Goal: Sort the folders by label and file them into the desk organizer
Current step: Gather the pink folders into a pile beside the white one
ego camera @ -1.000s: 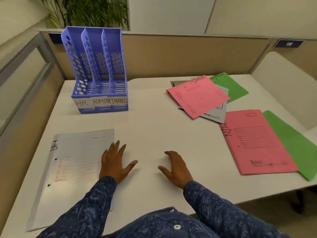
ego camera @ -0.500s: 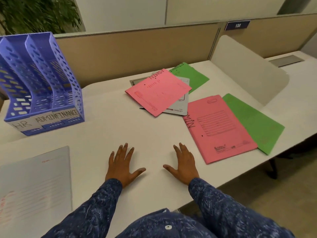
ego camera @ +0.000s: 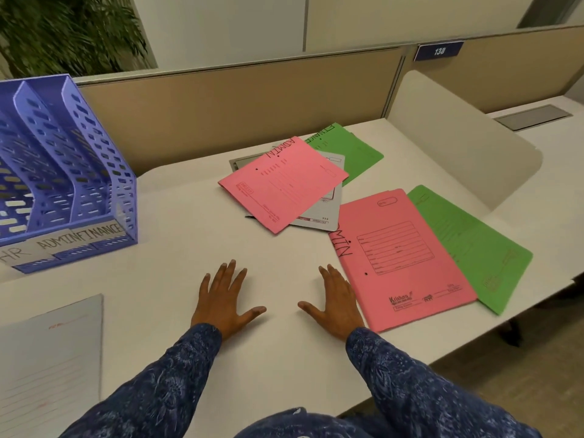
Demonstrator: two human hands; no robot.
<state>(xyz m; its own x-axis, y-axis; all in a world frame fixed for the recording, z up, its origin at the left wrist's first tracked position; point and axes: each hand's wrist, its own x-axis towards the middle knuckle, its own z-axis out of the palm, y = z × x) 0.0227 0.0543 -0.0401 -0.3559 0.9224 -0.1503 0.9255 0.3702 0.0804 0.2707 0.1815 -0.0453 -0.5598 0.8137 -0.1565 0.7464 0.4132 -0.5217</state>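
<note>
My left hand (ego camera: pixel 222 300) and right hand (ego camera: pixel 336 303) lie palm down on the white surface (ego camera: pixel 177 279), fingers (ego camera: pixel 232 273) spread flat and released, grasping nothing. My right hand sits just beside the near pink folder (ego camera: pixel 401 257), marked ADMIN along its edge, which overlaps a green folder (ego camera: pixel 471 245) on its right. Farther back, a second pink ADMIN folder (ego camera: pixel 284 184) lies tilted on top of a grey folder (ego camera: pixel 322 213), with another green folder (ego camera: pixel 350 150) behind them. At my near left, a pale grey folder (ego camera: pixel 47 349) lies flat, cut off by the frame. The blue desk organizer (ego camera: pixel 63 172) stands at the far left, its three slots labelled HR, ADMIN and FINANCE, with no folder visible in them.
</note>
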